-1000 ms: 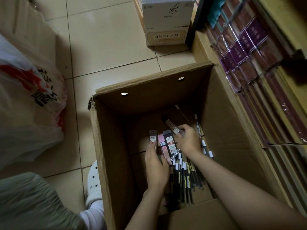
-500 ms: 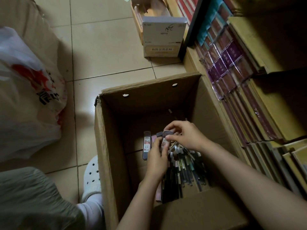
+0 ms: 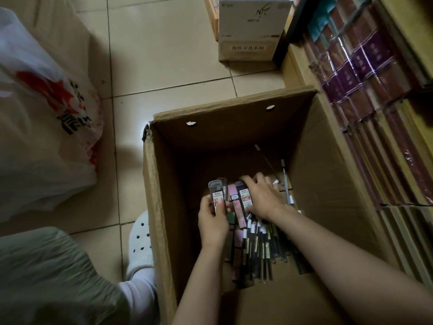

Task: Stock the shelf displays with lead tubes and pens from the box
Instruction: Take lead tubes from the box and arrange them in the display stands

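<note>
An open cardboard box (image 3: pixel 161 184) stands on the tiled floor, and both my hands are down inside it. My left hand (image 3: pixel 212 221) grips a couple of grey-capped lead tubes (image 3: pixel 216 195) upright. My right hand (image 3: pixel 263 199) lies palm down over a dark lead tube (image 3: pixel 246 198), with a pink tube (image 3: pixel 235 200) beside it. Whether its fingers close around the dark tube is hidden. Below the hands lie several dark pens (image 3: pixel 260 249) with white caps on the box floor. A shelf display (image 3: pixel 365 66) with wrapped purple and maroon packs rises at the right.
A white plastic bag (image 3: pixel 44 127) with red print bulges at the left. A white carton (image 3: pixel 250 26) stands on the floor beyond the box. My knee in green fabric and a white perforated shoe (image 3: pixel 140 240) are at the lower left. A few loose pens (image 3: pixel 284 179) lean in the box's far corner.
The view has tilted back down. My right hand, raised to the left hand's tubes half a second ago, has dropped flat onto the tubes in the box. My left hand still grips its tubes.
</note>
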`<action>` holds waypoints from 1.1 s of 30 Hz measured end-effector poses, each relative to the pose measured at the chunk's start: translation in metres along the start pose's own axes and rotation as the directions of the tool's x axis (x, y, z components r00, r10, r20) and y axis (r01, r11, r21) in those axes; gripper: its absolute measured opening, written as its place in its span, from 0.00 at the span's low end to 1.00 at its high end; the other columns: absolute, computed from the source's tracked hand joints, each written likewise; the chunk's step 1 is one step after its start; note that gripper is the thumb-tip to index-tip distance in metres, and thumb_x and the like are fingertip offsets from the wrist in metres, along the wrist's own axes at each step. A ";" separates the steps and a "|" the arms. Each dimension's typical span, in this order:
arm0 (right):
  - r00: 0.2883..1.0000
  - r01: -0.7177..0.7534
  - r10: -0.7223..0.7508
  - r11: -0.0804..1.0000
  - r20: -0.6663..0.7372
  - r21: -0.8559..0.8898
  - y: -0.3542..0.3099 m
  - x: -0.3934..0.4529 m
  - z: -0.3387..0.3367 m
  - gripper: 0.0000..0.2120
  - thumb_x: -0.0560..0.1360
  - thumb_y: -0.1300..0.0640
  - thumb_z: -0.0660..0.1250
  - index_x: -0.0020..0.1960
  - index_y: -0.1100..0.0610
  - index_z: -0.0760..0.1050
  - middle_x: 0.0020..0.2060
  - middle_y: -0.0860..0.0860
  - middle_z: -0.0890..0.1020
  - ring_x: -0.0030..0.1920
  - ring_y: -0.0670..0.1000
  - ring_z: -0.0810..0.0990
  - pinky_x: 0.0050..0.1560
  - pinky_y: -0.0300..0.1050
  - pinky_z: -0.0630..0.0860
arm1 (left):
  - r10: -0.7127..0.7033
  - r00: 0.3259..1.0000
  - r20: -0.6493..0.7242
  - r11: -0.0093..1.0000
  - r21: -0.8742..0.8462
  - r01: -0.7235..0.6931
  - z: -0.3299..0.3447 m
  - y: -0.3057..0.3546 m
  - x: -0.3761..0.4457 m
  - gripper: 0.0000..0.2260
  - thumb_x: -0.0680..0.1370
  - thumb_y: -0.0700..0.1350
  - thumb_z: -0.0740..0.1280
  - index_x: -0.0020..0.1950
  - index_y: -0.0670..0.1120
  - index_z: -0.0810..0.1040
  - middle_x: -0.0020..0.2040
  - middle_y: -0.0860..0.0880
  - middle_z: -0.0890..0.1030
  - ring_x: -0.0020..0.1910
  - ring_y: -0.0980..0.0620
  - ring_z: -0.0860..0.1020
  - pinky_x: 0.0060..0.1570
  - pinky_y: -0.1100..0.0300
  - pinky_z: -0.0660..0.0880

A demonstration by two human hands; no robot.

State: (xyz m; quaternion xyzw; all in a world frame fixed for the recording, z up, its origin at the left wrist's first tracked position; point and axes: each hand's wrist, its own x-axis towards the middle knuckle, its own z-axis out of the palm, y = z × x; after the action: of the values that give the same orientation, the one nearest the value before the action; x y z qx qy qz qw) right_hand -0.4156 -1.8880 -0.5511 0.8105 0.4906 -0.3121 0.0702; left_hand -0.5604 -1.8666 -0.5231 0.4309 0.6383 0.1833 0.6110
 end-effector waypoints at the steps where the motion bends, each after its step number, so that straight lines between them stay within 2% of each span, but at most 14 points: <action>1: 1.000 0.002 -0.002 1.000 -0.023 -0.004 0.001 0.001 0.001 0.41 0.68 0.54 0.77 0.74 0.49 0.58 0.67 0.54 0.66 0.68 0.57 0.66 0.68 0.57 0.63 | -0.005 1.000 0.009 1.000 0.006 0.005 0.001 0.000 0.001 0.05 0.82 0.43 0.61 0.54 0.51 0.75 0.49 0.50 0.82 0.51 0.51 0.81 0.55 0.47 0.78; 4: 0.997 -0.014 0.023 0.993 -0.071 0.115 0.007 -0.001 0.000 0.38 0.67 0.56 0.78 0.69 0.50 0.60 0.64 0.53 0.71 0.65 0.56 0.71 0.68 0.57 0.66 | -0.034 0.999 0.035 0.999 -0.013 0.034 0.003 -0.001 -0.002 0.06 0.83 0.44 0.60 0.52 0.54 0.74 0.47 0.49 0.83 0.49 0.49 0.82 0.52 0.49 0.79; 8: 0.979 -0.022 0.108 0.897 -0.171 0.441 0.012 -0.018 -0.013 0.18 0.77 0.60 0.67 0.61 0.49 0.62 0.53 0.54 0.78 0.48 0.54 0.79 0.48 0.52 0.78 | -0.065 0.986 0.155 0.995 -0.071 0.077 0.006 0.009 -0.013 0.06 0.84 0.44 0.56 0.55 0.52 0.71 0.43 0.48 0.82 0.38 0.55 0.81 0.41 0.57 0.80; 10: 0.958 -0.019 0.176 0.826 -0.227 0.564 0.015 -0.032 -0.028 0.14 0.79 0.62 0.63 0.60 0.50 0.64 0.51 0.54 0.78 0.47 0.52 0.78 0.44 0.47 0.75 | -0.058 0.963 0.263 0.989 -0.117 0.092 0.008 0.026 -0.023 0.07 0.84 0.42 0.55 0.61 0.48 0.68 0.42 0.47 0.79 0.33 0.56 0.78 0.36 0.60 0.78; 13: 0.938 0.015 0.203 0.789 -0.282 0.615 0.018 -0.061 -0.063 0.18 0.78 0.63 0.64 0.64 0.50 0.65 0.42 0.49 0.77 0.39 0.45 0.76 0.34 0.32 0.68 | 0.046 0.912 0.407 0.988 -0.150 0.017 0.005 0.063 -0.040 0.16 0.83 0.37 0.55 0.67 0.53 0.61 0.45 0.46 0.78 0.35 0.56 0.77 0.35 0.63 0.78; 15: 0.923 0.049 0.191 0.803 -0.335 0.593 0.014 -0.086 -0.097 0.19 0.78 0.63 0.66 0.65 0.50 0.66 0.37 0.47 0.76 0.36 0.44 0.76 0.31 0.30 0.70 | 0.146 0.846 0.514 0.987 -0.139 -0.086 0.001 0.095 -0.051 0.24 0.82 0.35 0.56 0.72 0.58 0.57 0.47 0.45 0.77 0.37 0.54 0.77 0.38 0.61 0.78; 18: 0.869 0.131 0.168 0.830 -0.466 0.542 0.005 -0.129 -0.155 0.18 0.77 0.63 0.67 0.64 0.51 0.68 0.45 0.48 0.78 0.44 0.49 0.81 0.42 0.38 0.77 | 0.248 0.698 0.672 0.964 -0.100 -0.247 -0.007 0.150 -0.066 0.34 0.80 0.32 0.60 0.73 0.66 0.53 0.49 0.43 0.77 0.41 0.51 0.78 0.42 0.56 0.79; 19: 0.835 0.165 0.165 0.835 -0.525 0.525 0.002 -0.145 -0.175 0.18 0.77 0.64 0.67 0.63 0.51 0.69 0.46 0.46 0.78 0.44 0.45 0.80 0.41 0.35 0.76 | 0.267 0.648 0.713 0.953 -0.095 -0.288 -0.009 0.168 -0.071 0.35 0.79 0.31 0.60 0.72 0.67 0.54 0.50 0.42 0.78 0.42 0.51 0.78 0.43 0.54 0.80; 21: 0.758 0.217 0.175 0.841 -0.629 0.496 0.000 -0.178 -0.212 0.17 0.76 0.63 0.68 0.60 0.50 0.69 0.41 0.42 0.78 0.38 0.37 0.78 0.35 0.30 0.72 | 0.295 0.561 0.773 0.929 -0.094 -0.359 -0.012 0.205 -0.083 0.34 0.79 0.31 0.61 0.71 0.67 0.58 0.53 0.41 0.78 0.43 0.50 0.80 0.44 0.53 0.81; 23: 0.683 0.229 0.190 0.861 -0.705 0.454 -0.001 -0.210 -0.242 0.15 0.76 0.60 0.69 0.58 0.48 0.69 0.39 0.41 0.77 0.38 0.38 0.77 0.37 0.34 0.71 | 0.322 0.488 0.811 0.889 -0.081 -0.451 -0.012 0.239 -0.095 0.34 0.78 0.30 0.62 0.71 0.65 0.60 0.55 0.40 0.78 0.45 0.48 0.81 0.47 0.49 0.81; 25: 0.622 0.236 0.189 0.880 -0.760 0.412 -0.001 -0.236 -0.269 0.14 0.76 0.58 0.70 0.57 0.48 0.69 0.42 0.39 0.76 0.40 0.38 0.77 0.36 0.31 0.71 | 0.346 0.420 0.839 0.841 -0.079 -0.535 -0.009 0.270 -0.107 0.33 0.77 0.30 0.63 0.71 0.63 0.61 0.55 0.40 0.78 0.47 0.47 0.81 0.50 0.45 0.79; 28: 0.542 0.224 0.182 0.910 -0.820 0.350 -0.002 -0.267 -0.304 0.14 0.75 0.57 0.71 0.54 0.46 0.68 0.42 0.36 0.74 0.42 0.35 0.74 0.37 0.27 0.66 | 0.340 0.308 0.889 0.816 -0.116 -0.566 -0.002 0.307 -0.123 0.33 0.77 0.29 0.62 0.66 0.67 0.64 0.57 0.40 0.77 0.46 0.47 0.81 0.44 0.50 0.81; 30: 0.494 0.199 0.193 0.924 -0.848 0.327 -0.003 -0.283 -0.326 0.15 0.74 0.56 0.72 0.53 0.44 0.69 0.41 0.35 0.74 0.41 0.32 0.73 0.36 0.25 0.64 | 0.349 0.240 0.906 0.810 -0.163 -0.563 0.005 0.329 -0.131 0.33 0.77 0.29 0.60 0.67 0.66 0.64 0.57 0.41 0.76 0.44 0.49 0.80 0.41 0.54 0.80; 33: 0.387 0.176 0.226 0.933 -0.894 0.312 -0.001 -0.303 -0.356 0.14 0.73 0.56 0.73 0.50 0.43 0.71 0.40 0.35 0.76 0.39 0.31 0.75 0.32 0.24 0.68 | 0.418 0.219 0.882 0.813 -0.255 -0.523 0.020 0.362 -0.142 0.32 0.79 0.31 0.59 0.70 0.65 0.62 0.55 0.40 0.77 0.44 0.49 0.80 0.42 0.54 0.80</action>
State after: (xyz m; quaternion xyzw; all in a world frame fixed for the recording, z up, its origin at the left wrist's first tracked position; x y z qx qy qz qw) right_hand -0.3584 -1.9656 -0.0934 0.8517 0.3684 0.1068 -0.3571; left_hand -0.4406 -1.7792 -0.1625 0.6582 0.0417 0.0606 0.7492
